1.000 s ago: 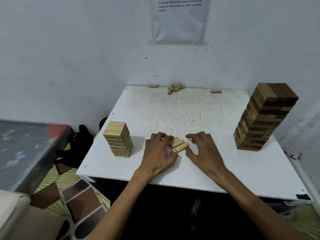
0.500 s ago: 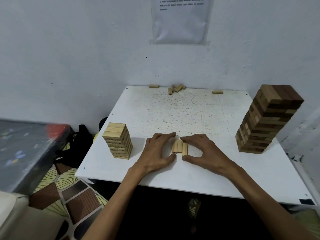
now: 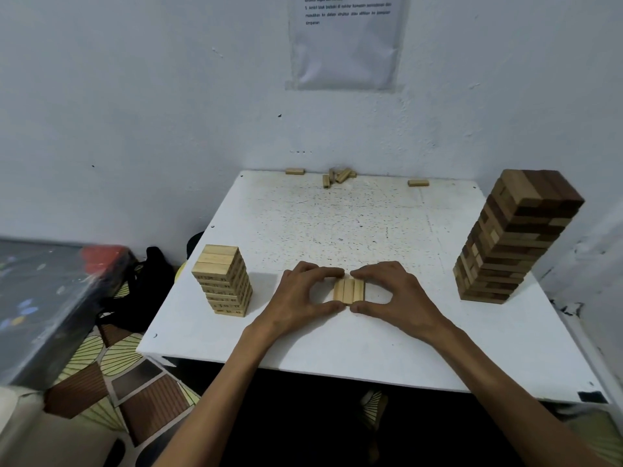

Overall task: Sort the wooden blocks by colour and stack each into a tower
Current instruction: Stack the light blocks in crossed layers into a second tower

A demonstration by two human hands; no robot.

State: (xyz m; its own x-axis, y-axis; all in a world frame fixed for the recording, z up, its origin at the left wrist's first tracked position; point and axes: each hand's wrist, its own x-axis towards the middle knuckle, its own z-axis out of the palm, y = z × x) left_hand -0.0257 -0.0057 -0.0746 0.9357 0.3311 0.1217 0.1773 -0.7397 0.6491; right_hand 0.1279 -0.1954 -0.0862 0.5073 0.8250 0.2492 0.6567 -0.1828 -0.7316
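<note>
At the near edge of the white table [image 3: 337, 352], we see the left hand [image 3: 300, 298] and right hand [image 3: 397, 294] pinching a flat row of three light blocks [image 3: 349, 291], forefingers on the far ends and thumbs on the near ends. We judge this to be the squaring of one layer. The next move calls for lifting it level onto the light tower [image 3: 224, 281] at left. The taller darker tower [image 3: 515, 237] stands right, and loose light blocks [image 3: 338, 176] lie along the far edge.
</note>
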